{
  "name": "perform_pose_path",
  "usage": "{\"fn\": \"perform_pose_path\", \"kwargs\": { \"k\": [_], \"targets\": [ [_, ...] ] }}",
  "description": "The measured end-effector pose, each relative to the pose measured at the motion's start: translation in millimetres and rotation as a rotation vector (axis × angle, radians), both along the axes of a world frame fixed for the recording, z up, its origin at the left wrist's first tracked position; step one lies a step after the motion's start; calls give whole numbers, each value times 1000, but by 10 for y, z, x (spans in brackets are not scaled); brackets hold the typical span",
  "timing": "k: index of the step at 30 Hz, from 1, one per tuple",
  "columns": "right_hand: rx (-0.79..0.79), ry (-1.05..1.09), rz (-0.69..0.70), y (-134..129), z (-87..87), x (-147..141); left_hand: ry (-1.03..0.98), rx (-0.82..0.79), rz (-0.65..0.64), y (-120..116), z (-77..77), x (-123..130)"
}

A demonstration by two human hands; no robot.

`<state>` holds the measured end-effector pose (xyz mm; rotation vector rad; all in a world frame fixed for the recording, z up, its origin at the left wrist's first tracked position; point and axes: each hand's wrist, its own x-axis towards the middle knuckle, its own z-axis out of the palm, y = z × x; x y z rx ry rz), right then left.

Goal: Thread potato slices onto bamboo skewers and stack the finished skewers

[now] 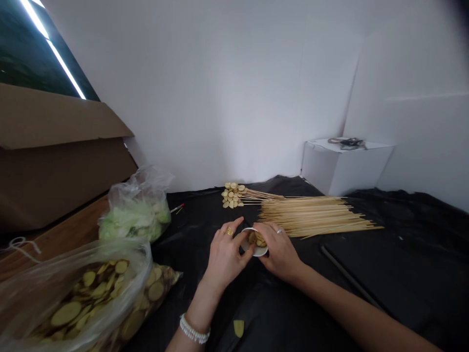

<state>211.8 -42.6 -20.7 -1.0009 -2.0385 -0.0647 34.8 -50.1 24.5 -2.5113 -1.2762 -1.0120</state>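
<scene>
A small white cup [261,252] with potato slices [260,240] inside is tipped towards me, low over the black cover. Around its right side my right hand [280,249] is closed, holding it. My left hand [226,252] has its thumb and forefinger inside the cup's mouth, closed on the slices; its other fingers stretch forward. Just beyond the hands lies a wide row of thin wooden skewers [311,215]. Several skewers at the far left carry potato slices [231,194] on their ends. One loose potato slice [239,328] rests near me.
At left, an open plastic bag of potato slices [141,303] stands before a clear bag of pale green leaves [135,217]. Behind them is a cardboard box [62,127]. A white box [330,164] stands back right; a dark flat panel [388,274] lies right.
</scene>
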Motion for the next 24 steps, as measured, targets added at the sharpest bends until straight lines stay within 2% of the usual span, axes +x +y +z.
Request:
{"fn": "perform_pose_path", "kwargs": {
  "k": [8,14,19,24],
  "targets": [
    [7,-50,32,-31,-17,-25,-34,-81,33,29,-82,35],
    [-23,23,39,-42,13,-52,-129,-126,2,5,-21,44],
    [-144,163,1,-22,19,-52,-383,-221,-58,37,31,24],
    [-362,266,19,9,-55,-51,-708,-467,-121,93,1,9]
  ]
}}
